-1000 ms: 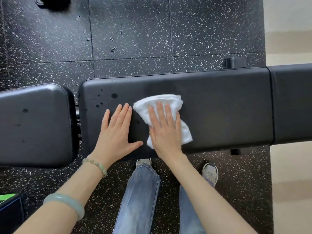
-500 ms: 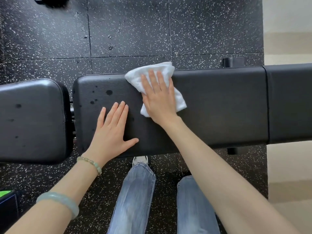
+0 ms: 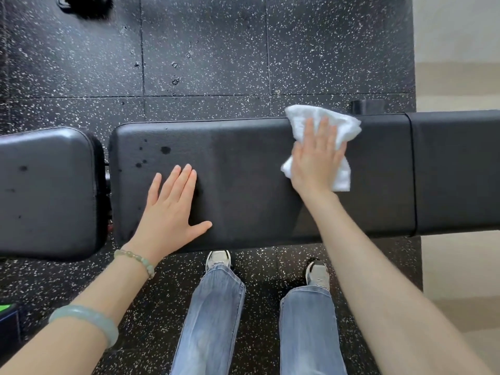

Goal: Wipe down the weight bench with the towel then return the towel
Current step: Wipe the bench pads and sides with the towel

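— What's the floor like?
— Black rubber tiles (image 3: 205,50) flecked with white, seams showing. At 3 o'clock they end against a pale beige floor (image 3: 457,63).
— Anything else?
— A dark blurred object (image 3: 84,4) at 11 o'clock, a green-edged box (image 3: 6,311) at 8 o'clock.

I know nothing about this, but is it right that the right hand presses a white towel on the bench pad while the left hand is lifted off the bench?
Not quite. The left hand is not lifted: the head view shows it resting flat on the bench pad, fingers straight. The right hand does press the white towel on the pad.
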Motion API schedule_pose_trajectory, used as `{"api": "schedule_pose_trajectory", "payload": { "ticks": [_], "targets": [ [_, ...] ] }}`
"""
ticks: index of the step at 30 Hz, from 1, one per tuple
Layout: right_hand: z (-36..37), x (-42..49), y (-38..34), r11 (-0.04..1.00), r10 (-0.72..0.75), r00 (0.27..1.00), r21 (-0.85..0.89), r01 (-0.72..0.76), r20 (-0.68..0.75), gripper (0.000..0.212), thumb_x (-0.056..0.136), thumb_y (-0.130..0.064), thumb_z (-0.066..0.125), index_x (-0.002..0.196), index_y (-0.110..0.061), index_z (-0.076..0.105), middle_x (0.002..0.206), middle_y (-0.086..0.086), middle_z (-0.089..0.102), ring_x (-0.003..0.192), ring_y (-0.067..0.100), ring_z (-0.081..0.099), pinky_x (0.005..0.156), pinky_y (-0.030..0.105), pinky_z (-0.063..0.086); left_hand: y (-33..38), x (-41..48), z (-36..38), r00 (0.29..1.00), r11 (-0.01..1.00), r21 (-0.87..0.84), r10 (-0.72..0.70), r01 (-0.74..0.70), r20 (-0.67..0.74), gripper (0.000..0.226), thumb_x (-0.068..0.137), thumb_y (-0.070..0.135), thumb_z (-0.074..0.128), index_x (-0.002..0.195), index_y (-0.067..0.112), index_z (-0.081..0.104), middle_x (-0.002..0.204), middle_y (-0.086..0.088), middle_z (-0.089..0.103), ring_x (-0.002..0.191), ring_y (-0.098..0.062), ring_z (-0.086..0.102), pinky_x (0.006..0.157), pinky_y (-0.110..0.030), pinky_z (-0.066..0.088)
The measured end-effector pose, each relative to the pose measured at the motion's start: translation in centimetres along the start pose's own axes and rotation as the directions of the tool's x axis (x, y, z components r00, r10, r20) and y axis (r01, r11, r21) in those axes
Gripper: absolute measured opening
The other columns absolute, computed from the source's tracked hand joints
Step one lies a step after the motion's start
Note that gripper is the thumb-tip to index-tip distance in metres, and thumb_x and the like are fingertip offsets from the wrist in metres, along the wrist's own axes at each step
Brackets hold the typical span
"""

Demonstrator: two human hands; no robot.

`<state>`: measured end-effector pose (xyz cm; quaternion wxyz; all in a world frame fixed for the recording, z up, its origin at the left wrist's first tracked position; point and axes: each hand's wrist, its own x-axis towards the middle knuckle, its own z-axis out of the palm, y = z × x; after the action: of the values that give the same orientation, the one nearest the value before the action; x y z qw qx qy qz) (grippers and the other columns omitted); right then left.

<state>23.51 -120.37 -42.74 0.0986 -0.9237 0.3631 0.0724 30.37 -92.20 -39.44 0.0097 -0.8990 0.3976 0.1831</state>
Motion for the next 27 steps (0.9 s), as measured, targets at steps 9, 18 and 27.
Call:
{"api": "schedule_pose_trajectory", "payload": {
  "ticks": [9, 18, 27],
  "targets": [
    [1.1, -2.0, -12.0, 0.877, -0.478, 0.875, -0.004, 0.48, 0.082, 0.053, 0.091, -0.027, 0.033, 0.142, -0.014, 0.041, 0.149, 0.013, 0.036, 0.137, 0.033, 0.033, 0.107, 0.056, 0.028, -1.6, 0.1, -0.4, 0.996, 0.996, 0.011, 0.089, -0.089, -0.01, 0.107, 0.065, 0.052, 0.079, 0.146, 0.0, 0.032, 0.153, -0.015, 0.031, 0.143, -0.03, 0.021, 0.116, -0.046, 0.002],
    [1.3, -0.8, -9.2, 0.997, -0.075, 0.997, 0.028, 0.075, -0.003, 0.057, 0.093, -0.031, 0.021, 0.144, -0.013, 0.037, 0.153, 0.014, 0.026, 0.14, 0.035, 0.023, 0.11, 0.055, 0.011, -3.3, -0.9, 0.1, 0.994, 0.992, -0.066, 0.11, -0.111, -0.015, 0.108, 0.064, 0.05, 0.081, 0.147, 0.001, 0.031, 0.154, -0.014, 0.03, 0.143, -0.028, 0.021, 0.115, -0.05, 0.012],
    [2.4, -4.2, -17.8, 0.817, -0.577, 0.813, 0.026, 0.577, 0.085, 0.055, 0.088, -0.027, 0.032, 0.138, -0.013, 0.048, 0.144, 0.012, 0.044, 0.133, 0.036, 0.039, 0.105, 0.056, 0.028, -8.8, -4.1, -0.6, 0.997, 0.99, -0.112, -0.08, 0.081, 0.012, 0.11, 0.068, 0.05, 0.079, 0.149, 0.001, 0.022, 0.156, -0.015, 0.022, 0.144, -0.029, 0.018, 0.117, -0.045, 0.005]
  ]
}}
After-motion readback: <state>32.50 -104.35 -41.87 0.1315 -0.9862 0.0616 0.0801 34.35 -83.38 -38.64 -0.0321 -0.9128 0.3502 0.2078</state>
